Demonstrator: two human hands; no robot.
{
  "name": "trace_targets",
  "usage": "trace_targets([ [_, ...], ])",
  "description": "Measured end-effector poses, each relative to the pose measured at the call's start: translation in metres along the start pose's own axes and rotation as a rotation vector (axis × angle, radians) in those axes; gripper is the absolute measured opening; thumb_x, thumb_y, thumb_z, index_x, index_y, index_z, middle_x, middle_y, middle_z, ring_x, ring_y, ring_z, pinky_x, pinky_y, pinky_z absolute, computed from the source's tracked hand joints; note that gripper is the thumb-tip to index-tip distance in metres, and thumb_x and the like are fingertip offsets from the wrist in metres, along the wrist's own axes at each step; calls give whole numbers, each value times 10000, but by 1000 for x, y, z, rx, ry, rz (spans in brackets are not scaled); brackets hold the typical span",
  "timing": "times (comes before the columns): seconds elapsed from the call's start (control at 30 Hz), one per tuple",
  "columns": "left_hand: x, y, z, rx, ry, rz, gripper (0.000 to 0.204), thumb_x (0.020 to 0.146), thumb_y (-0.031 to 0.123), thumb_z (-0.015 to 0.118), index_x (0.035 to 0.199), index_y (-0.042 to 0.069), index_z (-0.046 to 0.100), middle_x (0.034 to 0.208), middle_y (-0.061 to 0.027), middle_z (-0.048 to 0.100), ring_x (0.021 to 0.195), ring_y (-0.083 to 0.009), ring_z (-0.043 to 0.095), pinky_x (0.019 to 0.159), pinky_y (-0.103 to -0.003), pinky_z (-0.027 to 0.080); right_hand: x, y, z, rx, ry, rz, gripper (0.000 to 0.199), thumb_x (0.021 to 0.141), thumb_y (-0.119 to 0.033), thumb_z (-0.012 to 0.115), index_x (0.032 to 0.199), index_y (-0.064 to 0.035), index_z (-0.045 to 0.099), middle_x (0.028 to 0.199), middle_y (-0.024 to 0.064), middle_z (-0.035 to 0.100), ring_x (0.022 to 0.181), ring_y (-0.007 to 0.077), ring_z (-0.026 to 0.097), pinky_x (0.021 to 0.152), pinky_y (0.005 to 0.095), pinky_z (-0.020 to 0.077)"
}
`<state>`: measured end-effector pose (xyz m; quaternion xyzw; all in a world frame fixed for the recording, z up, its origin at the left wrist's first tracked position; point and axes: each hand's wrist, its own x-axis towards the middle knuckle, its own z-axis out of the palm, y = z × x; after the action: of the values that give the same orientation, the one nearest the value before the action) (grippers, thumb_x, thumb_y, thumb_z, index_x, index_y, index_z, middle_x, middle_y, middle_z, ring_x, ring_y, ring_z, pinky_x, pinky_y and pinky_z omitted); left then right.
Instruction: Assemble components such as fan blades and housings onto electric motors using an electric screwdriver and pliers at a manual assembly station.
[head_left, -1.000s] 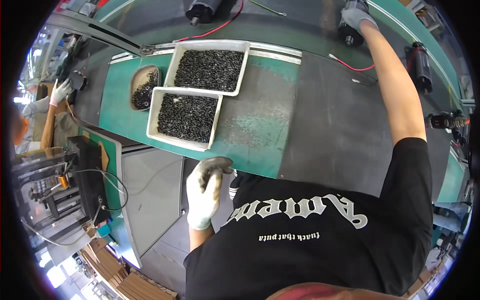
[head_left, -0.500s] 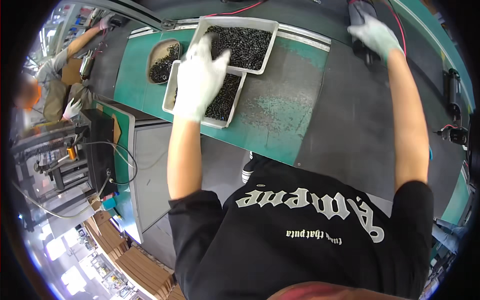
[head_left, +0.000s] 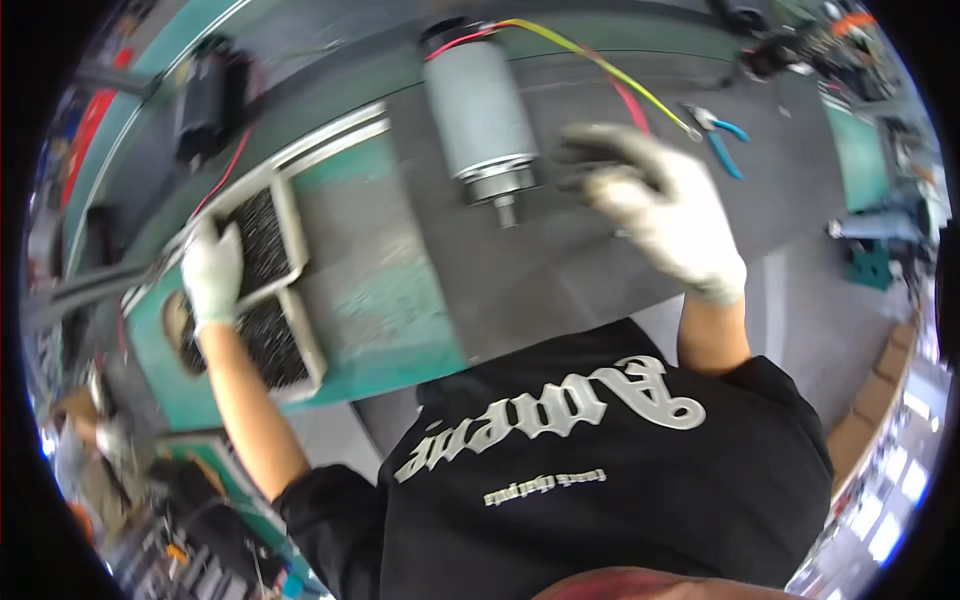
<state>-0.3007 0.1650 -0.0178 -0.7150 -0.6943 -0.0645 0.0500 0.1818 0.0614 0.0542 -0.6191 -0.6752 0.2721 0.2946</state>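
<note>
My left hand (head_left: 213, 275), in a white glove, is over the left side of the far pale tray (head_left: 289, 225), which holds many small black parts. Its thumb stands apart from the fingers; the fingertips are blurred. A second pale tray (head_left: 305, 340) of black parts sits nearer me. In the middle lies a grey cylindrical motor (head_left: 482, 110) with its shaft toward me and red and yellow-green wires at its far end. My right hand (head_left: 670, 205), gloved with darkened fingertips, hovers right of the motor, fingers curved and apart, with nothing visible in them.
Blue-handled pliers (head_left: 718, 135) lie beyond my right hand, beside the wire end. Another dark motor (head_left: 212, 105) is at the far left. A small rounded container (head_left: 178, 325) stands left of the trays. Darker equipment (head_left: 800, 55) occupies the far right.
The view has swung right, so the trays appear farther left. My right hand, formerly on a dark object at the far side, is now nearer me beside the grey motor. The pliers have come into view.
</note>
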Motion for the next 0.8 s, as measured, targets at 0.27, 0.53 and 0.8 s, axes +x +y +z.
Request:
trace_targets([
  [0.27,15,-5,15,17,47,45,206,828,187,588,944,18,615,936,-220,668,887,-403,639,811,-468,503,57,153,-137,317,798,-248,559,879,-82,691,1371,-1,440,1265,98,577,1123,163,555,984,318,445],
  [0.53,-2,11,17,291,59,106,250,824,206,621,1040,87,588,926,-161,651,838,-360,651,754,-475,526,69,145,-163,88,320,-57,357,878,-74,620,1220,26,595,1082,122,672,928,216,653,891,327,499],
  [0.8,12,-9,8,22,-11,77,261,833,238,632,1001,39,649,1006,-209,673,959,-372,644,873,-437,499,-12,12,-43,1219,152,-460,506,751,-174,727,1193,-55,511,946,33,443,893,199,438,769,326,359],
])
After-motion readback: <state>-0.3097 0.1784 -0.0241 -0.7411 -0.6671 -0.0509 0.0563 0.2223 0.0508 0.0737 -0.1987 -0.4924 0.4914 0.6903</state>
